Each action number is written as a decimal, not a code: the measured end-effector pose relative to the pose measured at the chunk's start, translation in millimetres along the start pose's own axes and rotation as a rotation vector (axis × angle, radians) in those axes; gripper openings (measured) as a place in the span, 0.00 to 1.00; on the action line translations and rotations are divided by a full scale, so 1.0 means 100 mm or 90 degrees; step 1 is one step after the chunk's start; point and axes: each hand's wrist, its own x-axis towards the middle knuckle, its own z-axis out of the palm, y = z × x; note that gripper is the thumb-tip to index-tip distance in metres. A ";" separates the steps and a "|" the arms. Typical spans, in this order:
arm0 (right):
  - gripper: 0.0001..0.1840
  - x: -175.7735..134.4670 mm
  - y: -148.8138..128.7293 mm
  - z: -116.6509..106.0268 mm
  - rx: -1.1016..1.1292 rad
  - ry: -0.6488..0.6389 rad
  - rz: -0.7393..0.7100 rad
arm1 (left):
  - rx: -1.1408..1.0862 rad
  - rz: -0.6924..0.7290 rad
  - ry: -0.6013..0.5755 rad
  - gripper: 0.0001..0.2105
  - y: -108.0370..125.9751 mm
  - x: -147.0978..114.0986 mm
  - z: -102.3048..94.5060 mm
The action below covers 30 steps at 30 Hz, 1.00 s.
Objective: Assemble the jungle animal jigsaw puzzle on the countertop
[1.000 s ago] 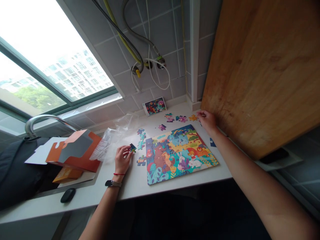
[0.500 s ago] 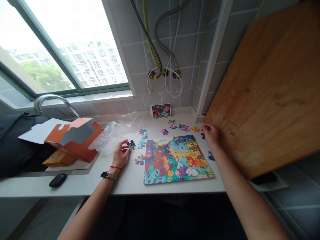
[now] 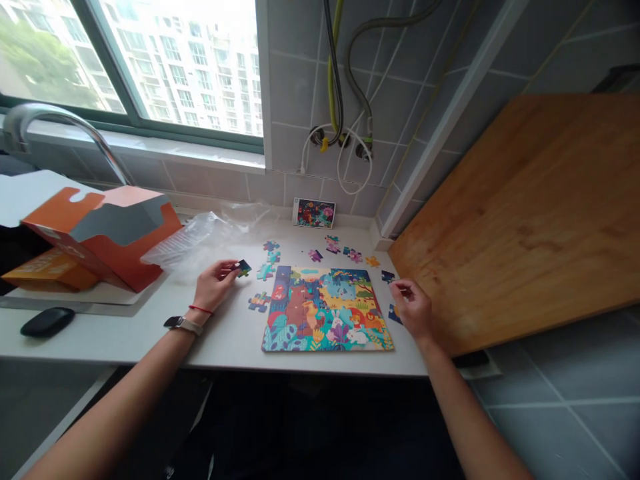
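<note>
1. We see the bright puzzle (image 3: 340, 303) lying flat near the front edge of the white counter (image 3: 230, 337), with white rabbits on it.
2. Our left hand (image 3: 216, 288) is to the left of the puzzle, pinching a small dark piece (image 3: 244, 268) between thumb and fingers.
3. Our right hand (image 3: 414, 308) is by the puzzle's right side with its fingers curled in. We cannot tell if they grip anything. Its fingertips are just beside a navy piece (image 3: 387, 276), and another blue piece (image 3: 395, 313) is near them.
4. Behind the puzzle we see a yellow piece (image 3: 373, 261) and a pink piece (image 3: 315, 255).
5. Farther back, a picture card (image 3: 314, 213) leans by the wall.
6. To the left we see crinkly clear plastic (image 3: 200, 240) and an orange box (image 3: 123, 250).
7. A big wooden board (image 3: 525, 227) is on the right.
</note>
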 end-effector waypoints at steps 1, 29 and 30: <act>0.17 -0.09 -0.01 -0.06 -0.012 -0.016 0.000 | 0.004 -0.001 0.007 0.26 0.04 -0.01 0.00; 0.10 -0.41 0.16 -0.26 0.043 -0.246 -0.017 | 0.045 0.118 -0.700 0.07 1.61 -0.99 2.58; 0.09 -0.41 0.16 -0.26 0.041 -0.251 -0.014 | 0.055 0.137 -0.696 0.07 1.60 -0.99 2.57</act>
